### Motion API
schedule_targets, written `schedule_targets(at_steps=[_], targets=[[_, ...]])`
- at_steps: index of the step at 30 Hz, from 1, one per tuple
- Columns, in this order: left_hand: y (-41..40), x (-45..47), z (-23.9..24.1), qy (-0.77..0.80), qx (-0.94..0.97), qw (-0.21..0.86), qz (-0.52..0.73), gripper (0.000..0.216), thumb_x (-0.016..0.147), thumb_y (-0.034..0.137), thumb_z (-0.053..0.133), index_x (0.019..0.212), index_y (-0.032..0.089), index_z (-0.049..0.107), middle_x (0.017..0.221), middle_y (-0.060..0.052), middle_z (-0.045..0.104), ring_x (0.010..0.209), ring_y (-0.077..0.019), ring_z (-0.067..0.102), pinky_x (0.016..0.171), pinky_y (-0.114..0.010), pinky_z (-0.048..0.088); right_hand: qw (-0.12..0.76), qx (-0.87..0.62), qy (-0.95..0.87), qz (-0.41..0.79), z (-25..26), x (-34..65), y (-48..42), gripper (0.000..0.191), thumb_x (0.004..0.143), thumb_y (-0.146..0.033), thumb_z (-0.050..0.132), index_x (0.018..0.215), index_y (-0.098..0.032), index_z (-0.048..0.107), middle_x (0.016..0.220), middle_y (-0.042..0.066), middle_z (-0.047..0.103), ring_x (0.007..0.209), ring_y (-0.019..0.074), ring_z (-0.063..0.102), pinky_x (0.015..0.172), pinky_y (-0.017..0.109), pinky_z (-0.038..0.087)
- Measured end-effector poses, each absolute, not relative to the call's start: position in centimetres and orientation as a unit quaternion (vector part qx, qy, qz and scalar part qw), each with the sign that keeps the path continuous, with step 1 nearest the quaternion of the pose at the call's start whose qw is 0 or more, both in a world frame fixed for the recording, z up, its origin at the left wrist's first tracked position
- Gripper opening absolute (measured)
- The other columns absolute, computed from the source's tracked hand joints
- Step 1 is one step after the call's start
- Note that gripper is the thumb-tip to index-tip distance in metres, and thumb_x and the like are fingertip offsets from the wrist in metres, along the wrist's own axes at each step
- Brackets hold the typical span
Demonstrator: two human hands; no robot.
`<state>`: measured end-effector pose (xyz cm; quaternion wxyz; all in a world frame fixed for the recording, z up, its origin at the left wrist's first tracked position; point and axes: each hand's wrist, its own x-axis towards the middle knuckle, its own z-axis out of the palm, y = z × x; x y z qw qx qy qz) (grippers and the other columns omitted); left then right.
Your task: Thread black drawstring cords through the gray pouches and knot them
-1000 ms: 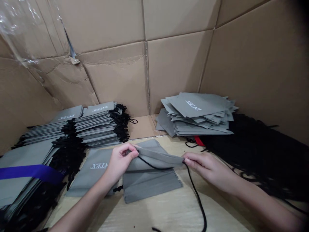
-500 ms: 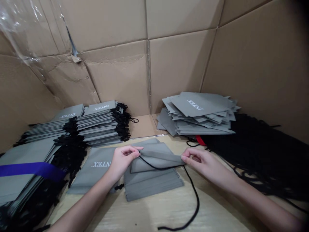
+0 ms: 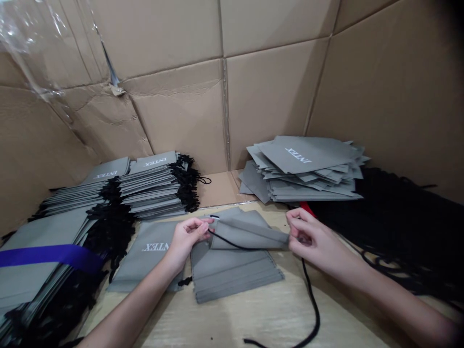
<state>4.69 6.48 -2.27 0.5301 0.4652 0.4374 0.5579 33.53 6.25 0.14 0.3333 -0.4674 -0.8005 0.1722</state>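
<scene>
A grey cloth pouch [image 3: 246,233] is held up a little above a small stack of grey pouches [image 3: 235,275] on the wooden table. My left hand [image 3: 186,238] pinches the pouch's left corner where a black drawstring [image 3: 311,309] enters its hem. My right hand [image 3: 311,241] pinches the right corner and the cord, which trails down across the table toward me. Beside my left hand lies a flat grey pouch with white INTEX lettering [image 3: 148,253].
Stacks of grey pouches with black cords [image 3: 152,186] fill the left, one bundle crossed by a purple strap [image 3: 50,255]. A loose pile of grey pouches [image 3: 304,169] sits at the back right, next to a heap of black cords [image 3: 395,227]. Cardboard walls [image 3: 224,96] enclose the table.
My right hand has drawn the cord out to the right; the pouch corner moved right with it. The cord's loose end swung along the table.
</scene>
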Motion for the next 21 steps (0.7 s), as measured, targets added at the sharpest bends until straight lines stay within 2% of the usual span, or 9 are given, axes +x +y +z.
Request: schedule_targets(at_steps=[2,6,8,10,12,13,15,18,21], targets=[[6.3,5.0,-2.4,0.423,0.449,0.544,0.569,0.026,0.065,0.034,0.075,0.069,0.012,0.062,0.097,-0.007,0.068,0.07,-0.0128,0.064,0.065,-0.023,0.052,0.331,-0.466,-0.805,0.158,0.1,33.6,6.4,0.014,0.068,-0.016,0.045,0.059,-0.021,0.036,0.083,0.002,0.042,0.062,0.0135,0.044,0.052,0.025,0.036],[6.3,5.4,-2.5,0.387,0.405,0.585,0.587,0.025,0.07,0.032,0.072,0.071,0.014,0.055,0.076,-0.004,0.066,0.063,-0.0122,0.064,0.062,-0.025,0.054,0.328,-0.472,-0.802,0.165,-0.5,33.8,6.9,0.018,0.065,-0.015,0.044,0.059,-0.022,0.029,0.075,0.0,0.043,0.062,0.0135,0.043,0.053,0.025,0.034],[6.6,4.8,-2.2,0.367,0.38,0.59,0.61,0.021,0.075,0.029,0.067,0.072,0.016,0.052,0.069,0.0,0.06,0.067,-0.0113,0.064,0.068,-0.025,0.054,0.333,-0.489,-0.787,0.173,-0.7,33.9,7.1,0.02,0.064,-0.016,0.044,0.059,-0.022,0.026,0.069,-0.002,0.042,0.06,0.0134,0.041,0.052,0.025,0.032],[7.0,3.7,-1.6,0.353,0.365,0.583,0.635,0.017,0.08,0.024,0.062,0.072,0.017,0.049,0.059,0.006,0.05,0.06,-0.0068,0.06,0.068,-0.021,0.052,0.337,-0.506,-0.772,0.186,-0.7,34.1,7.3,0.02,0.064,-0.018,0.044,0.059,-0.022,0.024,0.064,-0.003,0.042,0.058,0.0132,0.041,0.051,0.024,0.031],[7.4,2.5,-0.9,0.347,0.368,0.575,0.643,0.014,0.082,0.024,0.058,0.074,0.018,0.049,0.05,0.01,0.036,0.041,-0.0018,0.045,0.052,-0.013,0.046,0.337,-0.512,-0.765,0.197,-0.6,34.1,7.3,0.019,0.063,-0.019,0.043,0.058,-0.022,0.025,0.063,-0.003,0.044,0.058,0.0134,0.042,0.051,0.024,0.03],[7.4,2.2,-0.6,0.347,0.378,0.574,0.639,0.014,0.082,0.026,0.058,0.076,0.018,0.049,0.048,0.012,0.031,0.035,-0.0011,0.035,0.042,-0.011,0.038,0.335,-0.513,-0.764,0.201,-0.6,34.1,7.3,0.019,0.062,-0.02,0.043,0.058,-0.022,0.025,0.063,-0.002,0.046,0.059,0.0136,0.043,0.051,0.024,0.03],[7.3,2.1,-0.2,0.354,0.407,0.573,0.617,0.016,0.081,0.032,0.059,0.079,0.018,0.051,0.048,0.012,0.026,0.032,-0.0013,0.021,0.033,-0.011,0.023,0.329,-0.513,-0.764,0.209,-0.5,33.9,7.1,0.018,0.061,-0.02,0.043,0.057,-0.022,0.026,0.064,-0.002,0.048,0.059,0.0137,0.043,0.051,0.024,0.03],[6.5,3.5,0.0,0.382,0.471,0.553,0.571,0.02,0.076,0.034,0.066,0.083,0.017,0.058,0.047,0.011,0.03,0.036,-0.0023,0.023,0.035,-0.013,0.018,0.326,-0.507,-0.769,0.213,-0.6,33.6,6.6,0.017,0.06,-0.019,0.043,0.057,-0.022,0.027,0.061,-0.003,0.045,0.057,0.0135,0.041,0.05,0.024,0.029],[5.6,5.0,0.4,0.461,0.621,0.378,0.508,0.011,0.074,0.025,0.066,0.077,0.015,0.062,0.055,0.005,0.048,0.05,-0.0066,0.04,0.047,-0.016,0.029,0.318,-0.498,-0.781,0.202,-0.9,33.3,6.5,0.016,0.06,-0.017,0.043,0.057,-0.022,0.028,0.058,-0.004,0.039,0.055,0.0128,0.038,0.049,0.024,0.028]])
